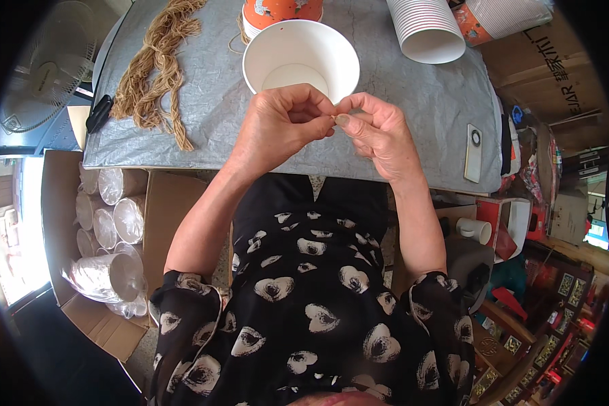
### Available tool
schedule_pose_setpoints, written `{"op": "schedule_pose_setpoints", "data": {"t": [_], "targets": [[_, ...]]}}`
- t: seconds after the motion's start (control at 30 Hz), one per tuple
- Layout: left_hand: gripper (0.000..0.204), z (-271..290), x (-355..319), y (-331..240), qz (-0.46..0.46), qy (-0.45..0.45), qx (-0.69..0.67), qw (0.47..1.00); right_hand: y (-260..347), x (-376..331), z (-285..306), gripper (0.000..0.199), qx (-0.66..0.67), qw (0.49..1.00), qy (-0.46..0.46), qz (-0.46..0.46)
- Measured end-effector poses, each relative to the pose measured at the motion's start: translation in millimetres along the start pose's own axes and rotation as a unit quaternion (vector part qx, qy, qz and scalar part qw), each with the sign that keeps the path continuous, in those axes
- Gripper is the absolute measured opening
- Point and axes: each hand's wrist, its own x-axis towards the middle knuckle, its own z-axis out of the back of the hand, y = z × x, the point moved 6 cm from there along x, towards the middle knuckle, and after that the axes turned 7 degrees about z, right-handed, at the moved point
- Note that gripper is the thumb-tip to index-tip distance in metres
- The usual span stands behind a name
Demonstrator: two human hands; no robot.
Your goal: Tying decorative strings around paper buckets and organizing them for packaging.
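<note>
My left hand [282,125] and my right hand [380,132] meet over the near part of the table, thumbs and fingertips pinched together. A tiny pale bit shows between the fingertips, too small to name. Just beyond them a white paper bucket [345,57] tilts its round mouth toward me, its near rim partly behind my fingers. Against its far side is an orange patterned paper bucket [284,10], cut off by the top of the view. To the left lies a loose bundle of tan twine [157,64], and a thin strand loops beside the white bucket.
Stacked white paper buckets [430,34] lie at the far right of the grey-covered table [216,128]. A phone [475,152] rests near its right edge, a black clip-like object [99,114] at its left. Below left, a cardboard box [57,203] holds several plastic-wrapped stacks.
</note>
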Motion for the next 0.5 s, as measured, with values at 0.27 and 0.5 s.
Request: {"op": "schedule_pose_setpoints", "data": {"t": [0.27,0.5], "targets": [[0.007,-1,1,0,-0.001,0.007,-0.013,1.0,-12,1,-1,0.015,0.099,0.993,0.063,0.017],[0.008,-3,2,4,0.006,0.014,-0.073,0.997,-19,-3,-3,0.014,0.153,0.988,0.031,0.02]]}}
